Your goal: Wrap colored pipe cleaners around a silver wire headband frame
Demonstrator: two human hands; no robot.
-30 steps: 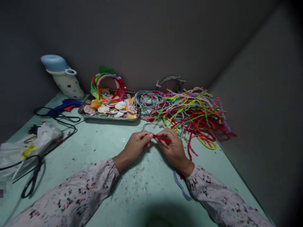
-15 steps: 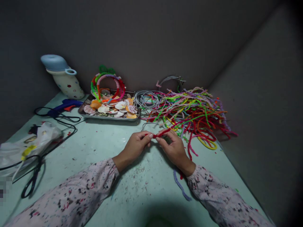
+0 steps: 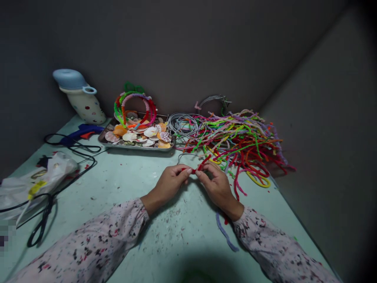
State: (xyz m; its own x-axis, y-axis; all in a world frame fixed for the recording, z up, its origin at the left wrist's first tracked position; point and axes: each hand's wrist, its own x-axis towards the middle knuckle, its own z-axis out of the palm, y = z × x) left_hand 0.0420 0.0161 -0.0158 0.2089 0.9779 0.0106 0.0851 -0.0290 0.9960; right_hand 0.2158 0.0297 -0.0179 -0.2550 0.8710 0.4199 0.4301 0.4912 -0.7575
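Observation:
Between my two hands is a red pipe cleaner (image 3: 205,161), its loose end sticking up past my right fingers. My left hand (image 3: 173,180) pinches it from the left, thumb against forefinger. My right hand (image 3: 216,183) grips it close by, thumb pressed near the left thumb. A thin grey wire loop (image 3: 188,154) arches just beyond the fingers; it seems to run into the hands, with the pipe cleaner around it. The fingers hide part of both. Right behind my right hand lies a heap of coloured pipe cleaners (image 3: 238,133).
A metal tray (image 3: 138,149) of seashells (image 3: 150,131) stands at the back, with fuzzy coloured hoops (image 3: 135,110) on it. Coiled grey wire (image 3: 183,124) lies beside it. Leftward are a bottle (image 3: 81,96), a blue glue gun (image 3: 79,133), black cord (image 3: 44,220) and a plastic bag (image 3: 59,169).
The red pipe cleaner's free end has swung from pointing right to standing more upright and looks shorter. Both hands stay in nearly the same place.

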